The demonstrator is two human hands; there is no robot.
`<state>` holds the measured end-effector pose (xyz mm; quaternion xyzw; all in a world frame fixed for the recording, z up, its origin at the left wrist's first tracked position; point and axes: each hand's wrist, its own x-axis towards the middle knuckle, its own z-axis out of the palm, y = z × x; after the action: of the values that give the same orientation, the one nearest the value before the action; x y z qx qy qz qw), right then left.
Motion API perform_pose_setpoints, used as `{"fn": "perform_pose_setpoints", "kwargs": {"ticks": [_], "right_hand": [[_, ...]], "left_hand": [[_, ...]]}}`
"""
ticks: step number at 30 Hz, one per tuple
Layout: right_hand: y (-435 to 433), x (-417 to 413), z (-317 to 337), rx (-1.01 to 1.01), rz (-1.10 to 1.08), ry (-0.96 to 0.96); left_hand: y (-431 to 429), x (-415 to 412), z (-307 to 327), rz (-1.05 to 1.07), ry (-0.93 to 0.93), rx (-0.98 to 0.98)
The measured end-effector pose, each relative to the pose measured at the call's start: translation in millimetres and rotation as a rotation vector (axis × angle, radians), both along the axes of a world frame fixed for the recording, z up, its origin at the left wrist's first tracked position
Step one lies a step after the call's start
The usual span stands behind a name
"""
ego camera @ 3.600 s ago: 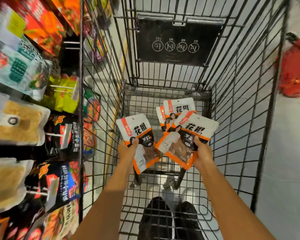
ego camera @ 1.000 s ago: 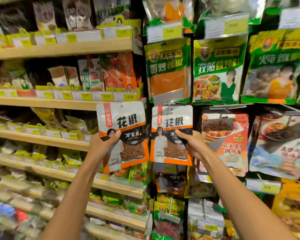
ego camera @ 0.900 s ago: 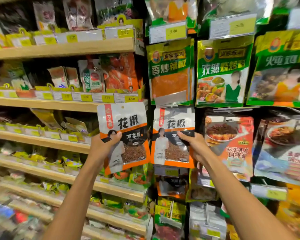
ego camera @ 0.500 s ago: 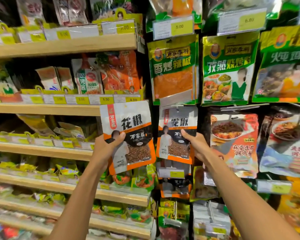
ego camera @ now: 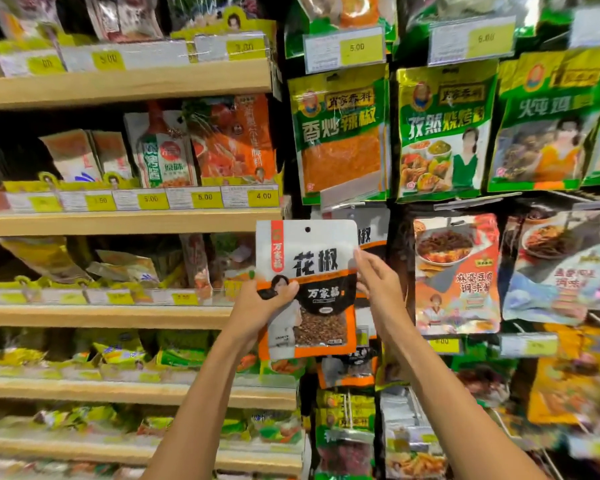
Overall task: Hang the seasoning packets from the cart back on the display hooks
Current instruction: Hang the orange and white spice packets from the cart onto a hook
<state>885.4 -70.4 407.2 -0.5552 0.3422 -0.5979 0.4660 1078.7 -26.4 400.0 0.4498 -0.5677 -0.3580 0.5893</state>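
Supermarket shelving fills the head view: pale wooden shelves (ego camera: 129,221) run off beyond my left hand (ego camera: 264,299), and rows of hanging pouches crowd the space past my right hand (ego camera: 378,275). Both hands grasp one white-and-orange plastic seasoning packet (ego camera: 309,271), upright and facing me. The left hand grips its lower left side with the thumb across the front, and the right hand pinches its right edge. Its round punched hole (ego camera: 307,230) sits above both hands, on no hook. Just behind the right fingers hangs a matching packet (ego camera: 373,237), mostly hidden; I cannot make out the hook itself. I judge the step to be lining this packet up to hang in front of its twin. The next move calls for shifting it toward the right hand's side, threading the hole over the hook tip, then pushing back. Room is tight: a green foil pouch (ego camera: 340,133) hangs close above the hands, a red-and-orange sauce pouch (ego camera: 458,271) lies just outside the right wrist, and the shelf end sits just beyond the left knuckles.
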Motion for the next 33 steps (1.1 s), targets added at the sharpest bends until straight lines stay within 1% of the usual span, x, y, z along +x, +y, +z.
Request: {"fn": "perform_pose_setpoints", "kwargs": {"ticks": [2,4,7,9,10,12,14,15,17,20,23,26,33], "right_hand": [[-3.0,0.3,7.9,0.033,0.087,-0.018],[-6.5,-2.6,6.7,0.055,0.102,-0.029],[-12.2,-7.4,2.0,0.06,0.098,-0.075],[-17.7,-9.8,0.8,0.072,0.103,-0.098],[-20.4,-11.4,1.1,0.075,0.097,-0.096],[-26.3,-15.9,1.6,0.077,0.072,-0.08],[-32.4,-21.5,1.3,0.079,0.051,-0.069],[-35.5,-23.9,1.0,0.082,0.044,-0.063],[-40.9,-27.0,-0.1,0.084,0.041,-0.055],[-47.8,-29.9,-1.4,0.096,0.037,-0.044],[-54.2,-32.1,-0.6,0.106,0.052,-0.043],[-61.1,-32.0,2.3,0.093,0.065,-0.034],[-79.2,-32.8,8.3,0.109,0.056,-0.03]], "left_hand": [[-4.9,-11.9,-2.5,0.0,0.012,0.004],[-9.3,-20.3,-3.1,0.001,-0.001,0.0],[-13.2,-25.1,-0.2,-0.01,-0.085,-0.009],[-15.7,-23.5,5.6,0.046,-0.151,-0.048],[-16.5,-20.9,10.6,0.128,-0.178,-0.089],[-18.5,-9.8,23.5,0.426,-0.281,-0.237],[-23.1,3.4,39.3,0.765,-0.515,-0.505],[-28.0,9.5,45.5,0.883,-0.644,-0.636],[-41.5,19.2,55.0,0.986,-0.852,-0.796],[-63.0,30.8,57.0,0.982,-1.075,-0.868],[-80.3,42.7,50.2,0.975,-1.195,-0.886],[-91.0,49.9,46.4,0.966,-1.197,-0.92],[-99.2,49.4,40.9,0.936,-1.109,-0.94]]}}
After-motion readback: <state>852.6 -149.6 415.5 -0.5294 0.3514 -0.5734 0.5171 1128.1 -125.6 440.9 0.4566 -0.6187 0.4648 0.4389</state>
